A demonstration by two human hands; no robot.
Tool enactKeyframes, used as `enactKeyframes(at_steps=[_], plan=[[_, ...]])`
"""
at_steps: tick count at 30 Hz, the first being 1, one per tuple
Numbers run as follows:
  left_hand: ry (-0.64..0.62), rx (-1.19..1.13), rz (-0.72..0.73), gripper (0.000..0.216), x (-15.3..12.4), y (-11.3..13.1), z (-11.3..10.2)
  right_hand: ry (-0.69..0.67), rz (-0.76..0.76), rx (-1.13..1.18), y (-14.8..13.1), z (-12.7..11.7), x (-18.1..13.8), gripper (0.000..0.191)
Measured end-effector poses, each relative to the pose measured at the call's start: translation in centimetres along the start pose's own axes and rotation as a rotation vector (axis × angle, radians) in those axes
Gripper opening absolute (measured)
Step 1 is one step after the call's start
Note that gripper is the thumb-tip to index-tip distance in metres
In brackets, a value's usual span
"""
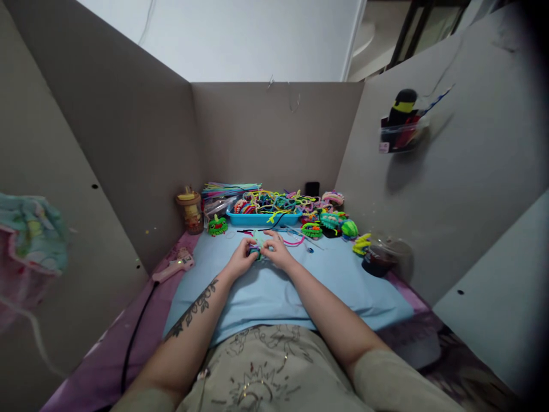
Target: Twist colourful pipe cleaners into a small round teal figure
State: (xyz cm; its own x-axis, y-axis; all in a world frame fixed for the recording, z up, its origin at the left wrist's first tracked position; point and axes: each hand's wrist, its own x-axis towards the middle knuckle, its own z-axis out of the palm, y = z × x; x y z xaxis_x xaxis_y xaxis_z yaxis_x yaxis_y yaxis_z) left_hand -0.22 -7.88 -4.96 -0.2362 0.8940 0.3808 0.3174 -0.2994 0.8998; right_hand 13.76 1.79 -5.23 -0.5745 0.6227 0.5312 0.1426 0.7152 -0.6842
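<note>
My left hand (241,259) is closed, its thumb and fingers pinching a small green and purple pipe-cleaner piece (255,252). From the other side my right hand (277,252) grips the same piece, with its index finger bent near the top. A pale green length stands up between the hands, and the fingers hide most of the piece. Beyond my right hand a pink pipe cleaner (295,243) curves on the light blue cloth (274,292). Thin tools lie near it, too small to make out.
A blue tray (262,219) heaped with coloured pipe cleaners stands at the back. Left are a green frog-like figure (218,226), a lidded cup (189,212) and a pink glue gun (178,265) with a black cord. Several fuzzy pieces and a dark drink cup (378,260) stand right.
</note>
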Motion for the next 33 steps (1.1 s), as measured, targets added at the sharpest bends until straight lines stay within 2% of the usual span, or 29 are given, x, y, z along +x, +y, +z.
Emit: enactKeyframes(at_steps=[3, 6, 8, 10, 13, 24, 29, 33], plan=[[0.003, 0.002, 0.010, 0.030, 0.1, 0.0, 0.0, -0.004, 0.030, 0.043, 0.3, 0.1, 0.1, 0.014], [0.065, -0.056, 0.015, 0.030, 0.4, 0.0, -0.1, 0.103, 0.042, 0.108, 0.1, 0.1, 0.2, 0.008], [0.138, -0.132, -0.011, 0.031, 0.6, 0.0, -0.1, 0.179, 0.032, 0.129, -0.2, 0.1, 0.1, 0.011], [0.188, -0.211, -0.046, 0.033, 0.7, 0.1, -0.2, 0.206, 0.009, 0.105, -0.6, 0.2, 0.0, 0.009], [0.173, -0.285, -0.084, 0.034, 0.6, 0.3, -0.1, 0.177, -0.024, 0.049, -1.0, 0.3, -0.2, 0.002], [0.127, -0.338, -0.187, 0.042, 0.3, 0.5, 0.2, 0.156, -0.060, 0.054, -1.4, 0.3, -0.4, 0.002], [0.132, -0.343, -0.140, 0.039, 0.4, 0.6, 0.1, 0.172, -0.064, 0.055, -1.6, 0.3, -0.5, 0.003], [0.129, -0.227, -0.086, 0.037, 0.5, 0.4, 0.1, 0.227, -0.064, 0.045, -1.7, 0.1, -0.4, 0.014]])
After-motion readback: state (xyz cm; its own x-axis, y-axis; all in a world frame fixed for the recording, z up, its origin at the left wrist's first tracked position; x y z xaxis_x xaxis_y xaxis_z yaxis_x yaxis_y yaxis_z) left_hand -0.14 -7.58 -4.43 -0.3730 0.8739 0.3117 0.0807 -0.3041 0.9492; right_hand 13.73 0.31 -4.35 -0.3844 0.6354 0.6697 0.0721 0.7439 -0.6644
